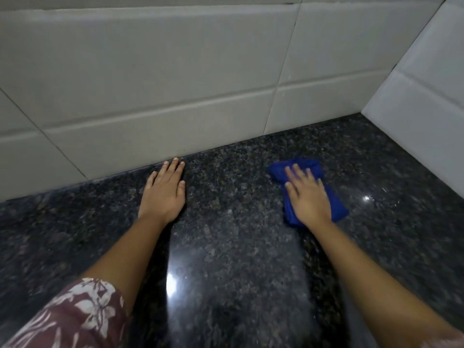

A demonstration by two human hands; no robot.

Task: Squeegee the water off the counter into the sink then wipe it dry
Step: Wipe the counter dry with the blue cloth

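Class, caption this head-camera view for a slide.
Right hand presses a blue cloth on the granite counter; left hand rests flat near the tiled wall.

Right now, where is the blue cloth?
In the head view, the blue cloth lies on the dark counter, on the right side, pressed flat under the right hand.

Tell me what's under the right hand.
A blue cloth lies under the right hand, which presses flat on it against the dark counter. The cloth's middle and the counter beneath it are covered, so any wetness there can't be seen.
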